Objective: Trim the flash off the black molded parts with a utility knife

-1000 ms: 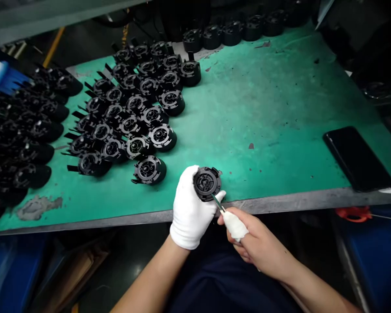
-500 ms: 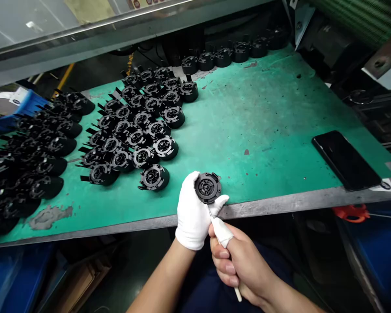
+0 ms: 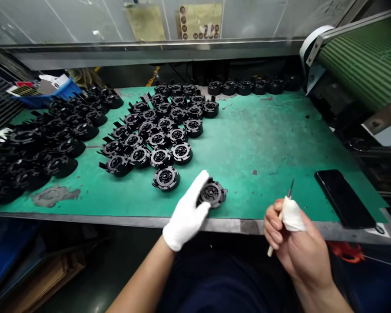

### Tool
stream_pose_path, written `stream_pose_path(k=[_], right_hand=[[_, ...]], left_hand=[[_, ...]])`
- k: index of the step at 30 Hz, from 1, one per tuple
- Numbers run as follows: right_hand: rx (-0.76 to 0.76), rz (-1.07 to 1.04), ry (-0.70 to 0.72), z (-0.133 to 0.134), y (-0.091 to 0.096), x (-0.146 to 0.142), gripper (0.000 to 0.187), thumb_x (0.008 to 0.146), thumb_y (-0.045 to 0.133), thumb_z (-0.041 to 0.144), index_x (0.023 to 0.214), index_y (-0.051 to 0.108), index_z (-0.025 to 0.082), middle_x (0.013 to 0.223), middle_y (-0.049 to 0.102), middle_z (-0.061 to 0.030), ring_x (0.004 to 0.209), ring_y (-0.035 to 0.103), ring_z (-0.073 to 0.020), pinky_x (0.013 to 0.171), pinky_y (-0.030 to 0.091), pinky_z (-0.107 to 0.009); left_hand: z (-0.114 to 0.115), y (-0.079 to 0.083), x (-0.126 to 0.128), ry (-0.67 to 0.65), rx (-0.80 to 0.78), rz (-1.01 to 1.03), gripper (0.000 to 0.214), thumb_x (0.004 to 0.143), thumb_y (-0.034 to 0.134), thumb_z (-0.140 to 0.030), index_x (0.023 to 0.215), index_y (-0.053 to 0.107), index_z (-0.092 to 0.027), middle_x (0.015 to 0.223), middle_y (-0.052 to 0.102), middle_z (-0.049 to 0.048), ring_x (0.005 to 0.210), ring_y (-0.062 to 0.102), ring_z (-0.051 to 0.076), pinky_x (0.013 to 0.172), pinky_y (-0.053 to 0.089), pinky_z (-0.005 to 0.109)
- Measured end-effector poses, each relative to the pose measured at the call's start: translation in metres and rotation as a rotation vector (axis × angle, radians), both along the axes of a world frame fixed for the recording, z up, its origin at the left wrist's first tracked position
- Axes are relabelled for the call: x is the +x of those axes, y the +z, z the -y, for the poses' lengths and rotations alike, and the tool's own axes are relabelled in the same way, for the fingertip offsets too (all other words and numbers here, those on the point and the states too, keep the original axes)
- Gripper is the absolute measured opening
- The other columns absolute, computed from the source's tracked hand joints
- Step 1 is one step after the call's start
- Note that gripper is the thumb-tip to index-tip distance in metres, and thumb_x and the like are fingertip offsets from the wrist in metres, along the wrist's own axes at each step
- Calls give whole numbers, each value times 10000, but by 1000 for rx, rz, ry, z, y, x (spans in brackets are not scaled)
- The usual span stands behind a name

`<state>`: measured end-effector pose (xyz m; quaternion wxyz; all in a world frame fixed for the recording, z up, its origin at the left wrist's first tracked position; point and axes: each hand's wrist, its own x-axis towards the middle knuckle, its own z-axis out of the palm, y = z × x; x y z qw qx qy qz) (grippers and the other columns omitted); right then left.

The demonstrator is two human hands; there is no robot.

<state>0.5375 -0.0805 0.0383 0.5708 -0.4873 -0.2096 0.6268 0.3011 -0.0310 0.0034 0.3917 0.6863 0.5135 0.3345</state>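
My left hand (image 3: 188,213), in a white glove, has its thumb and fingers around the side of a round black plastic part (image 3: 212,194) at the table's near edge. The part's ribbed, ring-shaped face points up. Well apart to the right, my bare right hand (image 3: 298,234) is closed on a slim craft knife (image 3: 290,189) with a pale handle and a narrow metal tip pointing up and away. White wrapping (image 3: 293,215) covers my right thumb. A similar black part (image 3: 166,178) sits just left of the gloved fingers.
Rows of black parts (image 3: 158,139) stand left of centre, with a denser group (image 3: 61,165) farther left. Several more (image 3: 244,87) line the back edge. A black phone (image 3: 345,198) lies at right on the green table (image 3: 263,134). A green conveyor belt (image 3: 365,56) rises at upper right.
My right hand has drawn the knife away from the part and moved right. My left hand has brought the part lower towards the tabletop. The head view has shifted.
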Motion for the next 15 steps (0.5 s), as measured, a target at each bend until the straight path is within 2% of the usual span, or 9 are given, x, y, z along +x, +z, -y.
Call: stream_pose_path(k=[2,4,6,8,10,12,15], right_hand=[[12,289,162,-6,-16,17,198,983,564,431,1110,629,294,753,565,30,532,465,-96,455,394,-212],[79,648,382,-16,-29,29,294,990,549,410,1247,646,306,910,668,-17,688,587,-143,580,477,-262],[201,974,588,-33,-35,34,343,1002,507,386,1291,669,297,1082,709,-56,922,647,-205,766,509,-324],[327,1207,728,-55,-35,33,372,1014,458,363,1307,677,298,1139,717,-60,1020,650,-231,855,491,-356],[423,1376,837,-76,-30,30,394,1018,428,338,1333,663,307,1071,731,-48,958,665,-223,807,486,-350],[510,1495,927,-91,-24,27,398,1019,425,320,1344,653,312,1011,733,-38,906,667,-213,740,471,-332],[607,1563,1029,-103,-18,26,382,1031,424,332,1342,646,313,982,730,-29,883,665,-195,698,446,-308]], left_hand=[[1,-1,-9,131,59,184,633,971,542,-263,1551,293,-305,1648,307,59,1530,288,252,1276,267,477],[3,-3,-8,263,113,244,661,960,592,-313,1546,289,-293,1641,316,81,1521,308,268,1262,303,481],[3,-4,0,309,126,119,824,865,735,-401,1545,287,-277,1635,320,100,1518,308,300,1265,286,500],[-1,-4,11,309,123,-44,1045,712,855,-502,1548,281,-250,1629,317,128,1513,307,338,1264,274,518],[-7,-5,20,311,106,-119,1125,643,877,-566,1540,289,-228,1605,349,148,1489,350,352,1243,317,519],[-12,-8,26,315,91,-135,1061,674,851,-579,1521,322,-220,1545,441,151,1427,452,339,1203,390,502],[-16,-13,29,326,91,-153,982,712,831,-556,1502,357,-215,1445,555,143,1316,573,320,1147,463,486]])
